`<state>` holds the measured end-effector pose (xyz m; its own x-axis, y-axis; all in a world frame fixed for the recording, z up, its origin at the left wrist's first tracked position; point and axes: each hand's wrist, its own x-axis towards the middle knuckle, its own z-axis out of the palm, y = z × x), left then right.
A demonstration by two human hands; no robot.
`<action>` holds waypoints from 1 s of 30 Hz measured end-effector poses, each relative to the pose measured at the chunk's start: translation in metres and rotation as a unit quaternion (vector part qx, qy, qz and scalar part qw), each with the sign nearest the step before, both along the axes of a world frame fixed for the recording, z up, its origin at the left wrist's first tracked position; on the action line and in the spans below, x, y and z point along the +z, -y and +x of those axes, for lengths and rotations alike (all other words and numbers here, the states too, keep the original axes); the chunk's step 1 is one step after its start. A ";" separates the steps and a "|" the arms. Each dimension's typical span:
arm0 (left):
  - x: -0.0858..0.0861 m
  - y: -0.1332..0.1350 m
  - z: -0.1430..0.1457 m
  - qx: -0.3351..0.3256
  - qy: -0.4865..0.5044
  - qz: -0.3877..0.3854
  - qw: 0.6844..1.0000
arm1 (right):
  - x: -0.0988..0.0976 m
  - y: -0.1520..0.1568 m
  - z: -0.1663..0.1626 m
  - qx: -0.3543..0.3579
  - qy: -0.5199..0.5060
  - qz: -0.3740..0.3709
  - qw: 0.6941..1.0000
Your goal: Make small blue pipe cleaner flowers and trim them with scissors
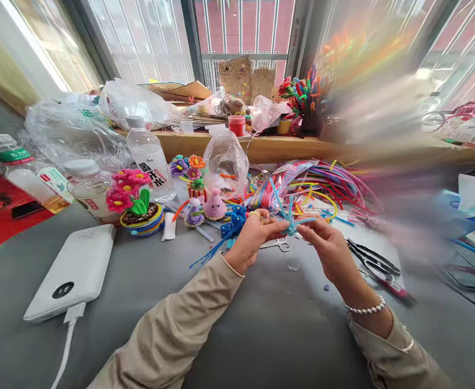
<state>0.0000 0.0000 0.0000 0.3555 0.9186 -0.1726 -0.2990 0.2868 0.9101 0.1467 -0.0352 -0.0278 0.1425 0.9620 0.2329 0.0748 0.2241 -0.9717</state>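
Between my two hands is a light blue pipe-cleaner piece [290,227], with several fuzzy stems sticking up and out from a bunched middle. My left hand [257,233] pinches it from the left, fingertips at the bunched middle. From the right, my right hand [327,243] is closed on a stem that points to the right. Dark blue pipe-cleaner flowers [234,221] with long trailing stems lie just left of my left hand. Under the hands, small scissors [282,245] rest on the grey table. Black-handled pliers [377,265] lie right of my right wrist.
A white power bank [75,265] with a cable lies at left, near a pink flower pot [142,221]. Behind stand a water bottle [150,162] and small crafted figures [214,205]. Loose colourful pipe cleaners [330,183] spread beyond the hands. The right side is blurred.
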 end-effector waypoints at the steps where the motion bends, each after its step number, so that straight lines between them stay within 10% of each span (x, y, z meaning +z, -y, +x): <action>1: -0.001 0.001 0.001 -0.007 0.009 0.002 1.000 | -0.003 -0.001 -0.001 -0.009 -0.017 0.003 1.000; 18: -0.005 0.005 0.006 -0.013 0.046 -0.043 0.998 | -0.005 -0.004 -0.008 0.040 -0.319 -0.085 0.943; 30: -0.003 0.001 0.003 -0.035 0.062 -0.077 0.994 | -0.007 -0.004 -0.009 0.062 -0.329 -0.051 0.941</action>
